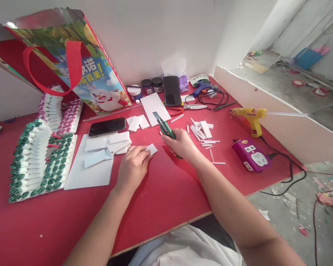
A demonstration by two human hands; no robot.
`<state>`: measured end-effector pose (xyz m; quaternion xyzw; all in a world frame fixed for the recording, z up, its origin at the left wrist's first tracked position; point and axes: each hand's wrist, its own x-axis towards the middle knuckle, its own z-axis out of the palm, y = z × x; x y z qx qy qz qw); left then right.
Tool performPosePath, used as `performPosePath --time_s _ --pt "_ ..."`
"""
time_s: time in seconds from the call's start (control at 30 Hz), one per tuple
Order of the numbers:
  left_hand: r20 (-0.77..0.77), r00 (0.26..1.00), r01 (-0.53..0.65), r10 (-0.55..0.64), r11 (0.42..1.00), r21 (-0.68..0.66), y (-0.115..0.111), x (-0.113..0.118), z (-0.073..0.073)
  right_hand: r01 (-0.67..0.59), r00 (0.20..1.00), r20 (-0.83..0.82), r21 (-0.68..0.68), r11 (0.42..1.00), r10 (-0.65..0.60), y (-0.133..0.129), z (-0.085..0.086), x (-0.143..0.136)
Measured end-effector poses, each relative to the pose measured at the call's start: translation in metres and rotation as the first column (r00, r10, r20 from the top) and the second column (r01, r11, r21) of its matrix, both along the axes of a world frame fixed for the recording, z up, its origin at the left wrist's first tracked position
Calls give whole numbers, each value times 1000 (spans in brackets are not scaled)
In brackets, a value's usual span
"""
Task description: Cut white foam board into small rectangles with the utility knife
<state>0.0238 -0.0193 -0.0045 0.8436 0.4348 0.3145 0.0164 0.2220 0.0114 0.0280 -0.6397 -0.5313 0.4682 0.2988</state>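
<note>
My right hand (181,143) is wrapped round a green utility knife (166,128), its blade out and pointing up and left over the lower part of a white sheet (154,107). My left hand (134,164) rests on the red table, its fingertips pressed on a small white piece (152,149). Just left of that hand, several white strips (119,142) lie stacked on a larger white board (97,179). Small white squares (138,122) sit behind my left hand. To the right of the knife lies a pile of thin white offcuts (202,130).
On the red table (166,195) are phones (107,127), scissors (194,106), a yellow glue gun (249,117), a purple power socket (250,155) with a cable, and paint jars (147,87). Decorated white models (41,162) and a large colourful bag (83,66) stand at the left.
</note>
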Motion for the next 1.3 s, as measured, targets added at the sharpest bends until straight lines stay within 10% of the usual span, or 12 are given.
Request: performPosePath --time_s 0.2,0.5,1.3 --pt "-119 993 0 6 998 56 -2 1 1 -243 858 464 -13 970 221 -26 37 2" --pt "-183 975 -120 130 991 63 5 12 -7 -507 582 648 -185 842 492 -44 60 -4" --pt "-204 967 -155 153 988 8 12 12 -9 -518 495 709 -222 826 501 -23 59 -15"
